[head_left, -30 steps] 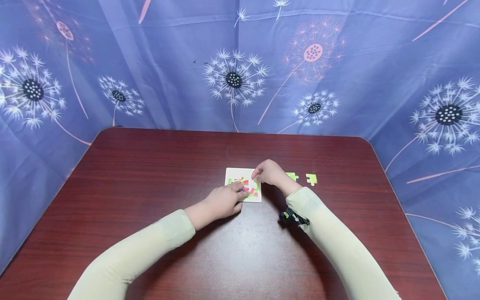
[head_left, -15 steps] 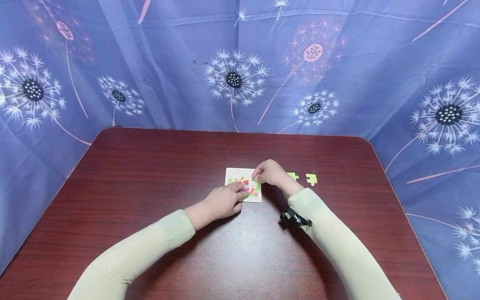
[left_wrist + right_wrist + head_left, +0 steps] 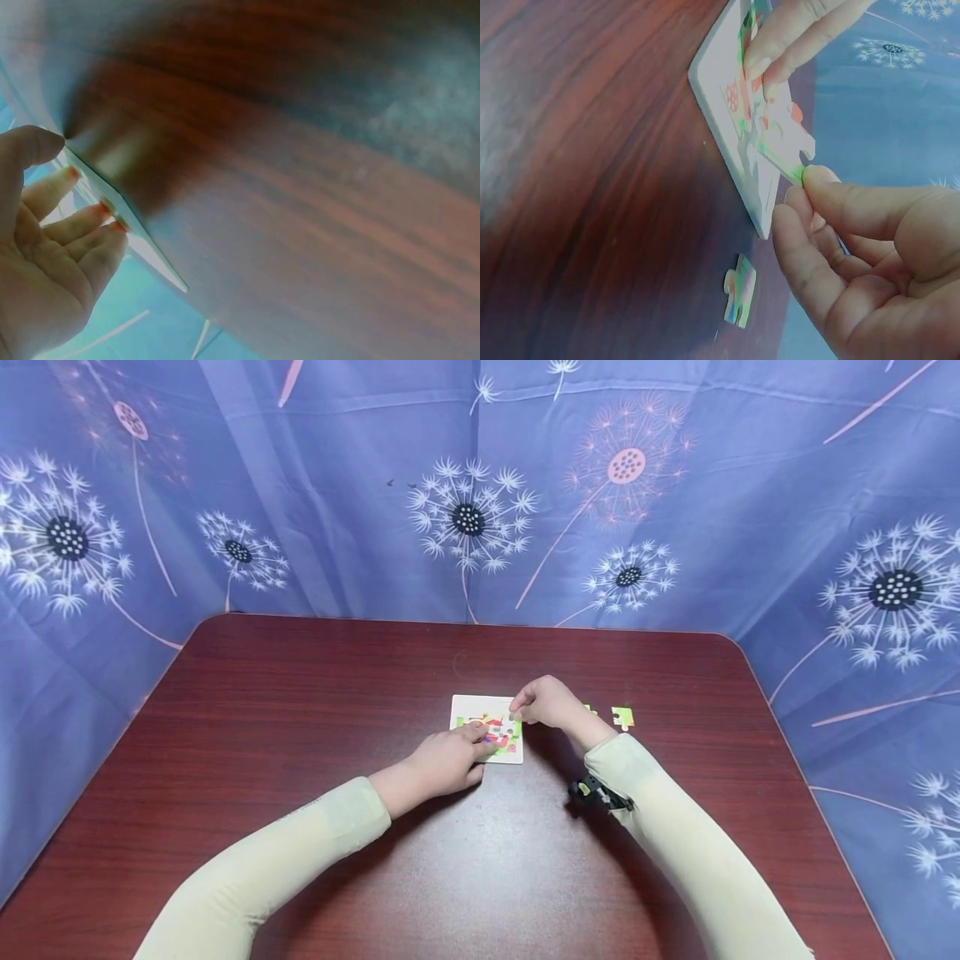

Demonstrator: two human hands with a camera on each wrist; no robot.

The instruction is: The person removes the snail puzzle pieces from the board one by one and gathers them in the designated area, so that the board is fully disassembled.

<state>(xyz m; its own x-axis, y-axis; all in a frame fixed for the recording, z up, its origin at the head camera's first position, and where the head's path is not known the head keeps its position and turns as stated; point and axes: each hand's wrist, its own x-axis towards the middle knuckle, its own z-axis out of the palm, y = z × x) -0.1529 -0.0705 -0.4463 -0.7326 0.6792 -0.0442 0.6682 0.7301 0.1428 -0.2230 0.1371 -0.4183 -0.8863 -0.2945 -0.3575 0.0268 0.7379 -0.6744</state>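
Wears pale sleeves (image 3: 285, 852) nearest the camera, with a black device (image 3: 600, 795) at the right wrist. Rests the left hand (image 3: 442, 762) on the near left part of the puzzle board (image 3: 480, 701), just as half a second ago, with fingers straight and parted over the printed picture and with the thumb by the near edge; probably steadies the board that way, flat on the table (image 3: 337, 693).

Has shifted the right hand (image 3: 551, 703) slightly rightward since then, near the far right corner of the board. Pinches a puzzle piece (image 3: 786, 150) there between thumb and bent fingers, by a green edge, tilted over the picture. Suggests, by that tilt, a fit not yet settled; cannot tell whether any edge already touches the picture below.

Covers more of the half-hidden piece (image 3: 589, 708) with the right wrist than a moment ago. Shows the outer piece (image 3: 622, 717) fully, farther right, untouched on the table and apart from the board. Ends, beyond the table, in a blue curtain (image 3: 337, 485) printed with dandelions.
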